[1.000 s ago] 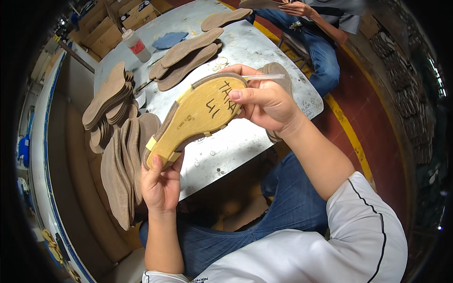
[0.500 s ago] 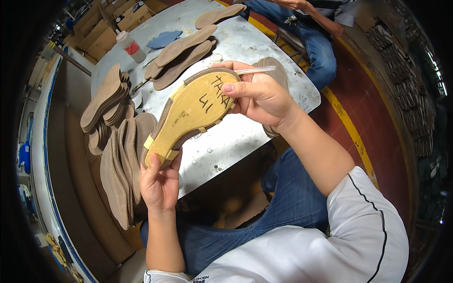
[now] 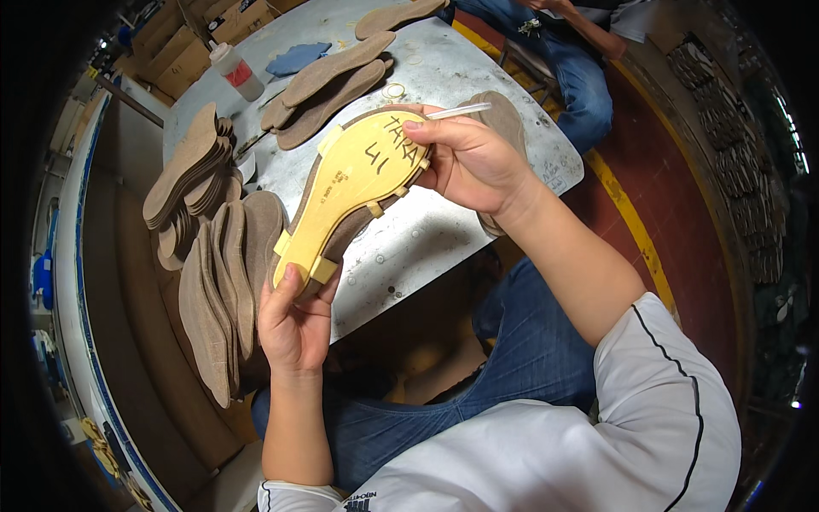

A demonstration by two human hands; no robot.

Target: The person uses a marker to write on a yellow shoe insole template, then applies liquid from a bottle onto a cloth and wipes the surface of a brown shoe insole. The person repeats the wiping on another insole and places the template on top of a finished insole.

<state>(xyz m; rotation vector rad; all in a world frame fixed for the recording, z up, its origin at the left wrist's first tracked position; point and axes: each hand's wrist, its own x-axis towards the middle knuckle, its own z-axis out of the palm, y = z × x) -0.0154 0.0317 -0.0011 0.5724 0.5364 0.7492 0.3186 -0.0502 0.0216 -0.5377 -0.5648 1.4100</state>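
A yellow sole-shaped template (image 3: 345,183) with hand-drawn marks and small tabs along its edges lies against a brown footbed (image 3: 348,235), whose rim shows around it. My left hand (image 3: 296,328) grips the narrow heel end, thumb on the yellow face. At the wide toe end my right hand (image 3: 473,166) pinches the pair, thumb on top and fingers behind. A thin, clear-barrelled pen (image 3: 461,111) sticks out to the right above that hand, apparently held in it; its tip is hidden.
Brown footbeds stand in stacks at the left (image 3: 189,171) and nearer me (image 3: 223,299). On the metal table (image 3: 409,256) are loose footbeds (image 3: 333,98), a bottle (image 3: 236,75), a blue cloth (image 3: 299,60) and another stack (image 3: 503,119). Someone in jeans (image 3: 572,85) sits at the far right.
Template and footbed have tilted, so the yellow face shows more fully and brighter. My left hand has shifted slightly right, and the pen has swung up a little. Both hands keep their grip.
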